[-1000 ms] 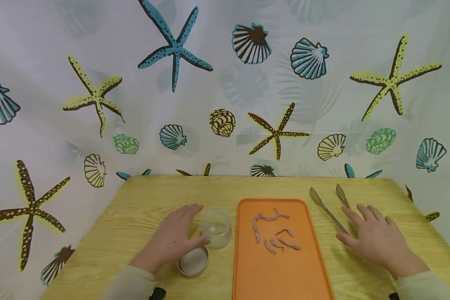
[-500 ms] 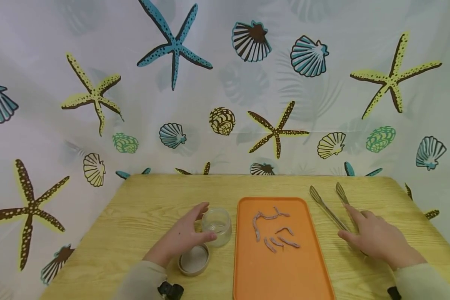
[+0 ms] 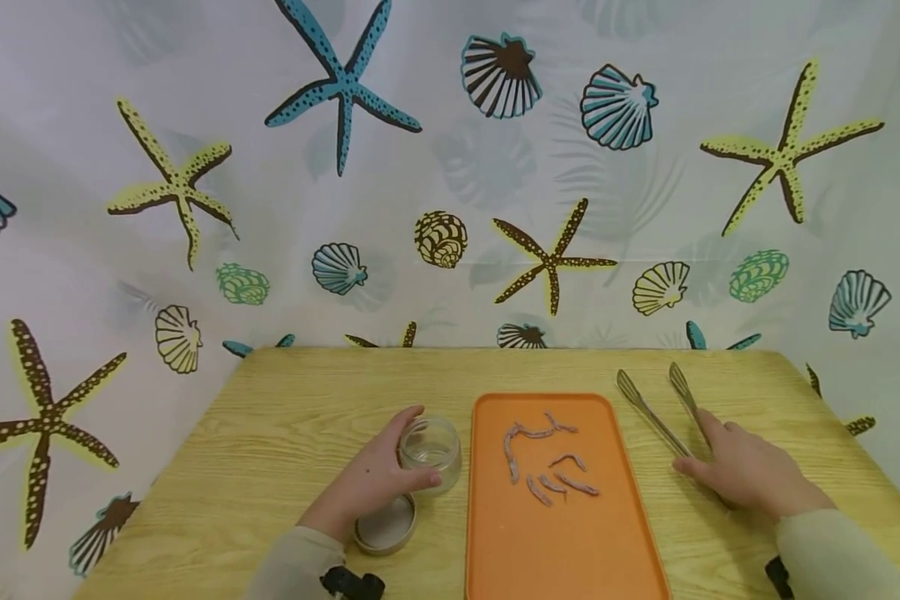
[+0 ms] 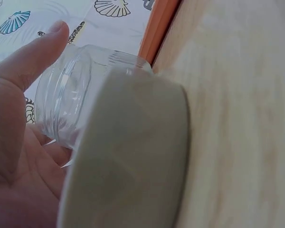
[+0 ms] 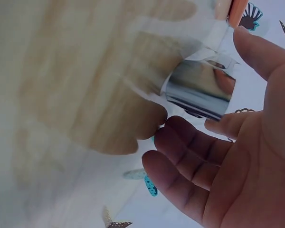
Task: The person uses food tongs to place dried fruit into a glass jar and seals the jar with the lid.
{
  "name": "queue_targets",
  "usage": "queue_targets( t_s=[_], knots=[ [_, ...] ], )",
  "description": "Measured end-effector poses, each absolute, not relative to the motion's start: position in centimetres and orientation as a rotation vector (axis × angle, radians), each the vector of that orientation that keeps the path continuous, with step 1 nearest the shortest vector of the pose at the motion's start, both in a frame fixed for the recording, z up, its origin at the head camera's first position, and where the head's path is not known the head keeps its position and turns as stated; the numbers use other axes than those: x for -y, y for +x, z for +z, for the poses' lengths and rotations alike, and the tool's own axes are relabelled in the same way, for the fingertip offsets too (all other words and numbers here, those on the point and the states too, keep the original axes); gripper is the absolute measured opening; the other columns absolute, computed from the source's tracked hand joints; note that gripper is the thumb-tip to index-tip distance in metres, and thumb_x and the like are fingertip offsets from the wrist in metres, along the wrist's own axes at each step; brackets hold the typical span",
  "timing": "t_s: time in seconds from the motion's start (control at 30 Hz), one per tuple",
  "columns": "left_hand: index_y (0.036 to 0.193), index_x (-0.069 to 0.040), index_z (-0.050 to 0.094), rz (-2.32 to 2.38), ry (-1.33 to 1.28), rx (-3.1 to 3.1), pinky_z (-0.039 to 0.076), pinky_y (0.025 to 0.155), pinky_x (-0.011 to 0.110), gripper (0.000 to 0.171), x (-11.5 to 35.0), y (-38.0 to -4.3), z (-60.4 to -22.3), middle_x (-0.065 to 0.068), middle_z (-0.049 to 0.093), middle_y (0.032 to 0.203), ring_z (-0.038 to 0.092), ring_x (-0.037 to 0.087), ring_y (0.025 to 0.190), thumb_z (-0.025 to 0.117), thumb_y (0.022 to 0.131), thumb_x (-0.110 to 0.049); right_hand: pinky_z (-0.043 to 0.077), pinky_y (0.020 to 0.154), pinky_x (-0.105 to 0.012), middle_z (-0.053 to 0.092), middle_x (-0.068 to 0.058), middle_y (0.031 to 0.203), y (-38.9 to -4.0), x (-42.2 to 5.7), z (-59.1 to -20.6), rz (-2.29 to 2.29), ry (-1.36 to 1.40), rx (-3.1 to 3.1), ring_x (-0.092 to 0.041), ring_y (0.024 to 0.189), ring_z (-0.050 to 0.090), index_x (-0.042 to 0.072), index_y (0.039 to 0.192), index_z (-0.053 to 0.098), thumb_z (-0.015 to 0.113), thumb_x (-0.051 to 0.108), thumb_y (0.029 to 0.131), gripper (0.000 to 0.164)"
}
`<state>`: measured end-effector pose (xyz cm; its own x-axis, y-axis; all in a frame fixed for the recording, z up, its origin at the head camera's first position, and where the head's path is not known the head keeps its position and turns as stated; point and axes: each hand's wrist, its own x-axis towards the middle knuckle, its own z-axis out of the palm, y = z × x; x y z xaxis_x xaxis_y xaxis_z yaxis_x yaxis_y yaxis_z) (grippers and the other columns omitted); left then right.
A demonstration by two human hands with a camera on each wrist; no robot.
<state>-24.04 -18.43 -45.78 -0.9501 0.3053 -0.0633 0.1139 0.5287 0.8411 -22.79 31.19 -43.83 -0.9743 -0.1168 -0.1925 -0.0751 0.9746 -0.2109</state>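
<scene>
A small glass jar (image 3: pixel 437 450) without a lid stands left of the tray. My left hand (image 3: pixel 375 475) reaches round its left side, thumb in front and fingers behind. The left wrist view shows the thumb extended beside the clear jar (image 4: pixel 69 92), with the round lid (image 4: pixel 133 152) large in the foreground. On the right lie metal tongs (image 3: pixel 652 417), arms spread towards the back. Over their near end is my right hand (image 3: pixel 753 471). In the right wrist view, the shiny bent end of the tongs (image 5: pixel 202 90) sits between loosely bent fingers and a thumb held apart.
An orange tray (image 3: pixel 555 558) lies mid-table, with several thin greyish-purple worm-like pieces (image 3: pixel 512 454) towards its back. The upturned lid (image 3: pixel 385 527) rests just in front of the jar. Behind the wooden table (image 3: pixel 307 383) hangs a shell-and-starfish curtain (image 3: pixel 420 167).
My left hand has moved right, in round the jar. My right hand has lowered onto the near end of the tongs, its spread fingers drawing together. Jar, tray and tongs stay put.
</scene>
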Motion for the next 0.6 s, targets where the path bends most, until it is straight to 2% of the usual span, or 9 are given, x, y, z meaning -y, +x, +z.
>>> queue_targets(
  t_s=[0.2, 0.37, 0.6],
  knots=[
    [0.16, -0.028, 0.026, 1.412, 0.349, -2.541, 0.036, 0.105, 0.06, 0.101, 18.4, -24.0, -46.2, 0.003, 0.048, 0.151, 0.045, 0.031, 0.136, 0.086, 0.081, -0.045, 0.043, 0.089, -0.069, 0.04, -0.046, 0.139, -23.4, -31.4, -44.1, -0.341, -0.131, -2.887, -0.06, 0.122, 0.046, -0.016, 0.152, 0.022, 0.054, 0.075, 0.09, 0.114],
    [0.16, -0.023, 0.027, 1.44, 0.359, -2.516, 0.034, 0.107, 0.059, 0.101, 18.7, -24.3, -46.3, 0.002, 0.048, 0.151, 0.043, 0.03, 0.139, 0.086, 0.081, -0.044, 0.042, 0.092, -0.068, 0.041, -0.045, 0.14, -24.1, -31.6, -43.8, -0.397, -0.093, -2.837, -0.058, 0.123, 0.047, -0.021, 0.15, 0.02, 0.056, 0.075, 0.089, 0.118],
    [0.155, -0.017, 0.036, 1.447, 0.354, -2.522, 0.036, 0.107, 0.058, 0.093, 18.7, -24.4, -46.6, 0.003, 0.052, 0.148, 0.046, 0.029, 0.136, 0.086, 0.081, -0.043, 0.045, 0.09, -0.065, 0.046, -0.044, 0.136, -24.4, -31.8, -43.6, -0.406, -0.07, -2.789, -0.055, 0.117, 0.054, -0.025, 0.146, 0.022, 0.06, 0.061, 0.095, 0.107]
  ],
)
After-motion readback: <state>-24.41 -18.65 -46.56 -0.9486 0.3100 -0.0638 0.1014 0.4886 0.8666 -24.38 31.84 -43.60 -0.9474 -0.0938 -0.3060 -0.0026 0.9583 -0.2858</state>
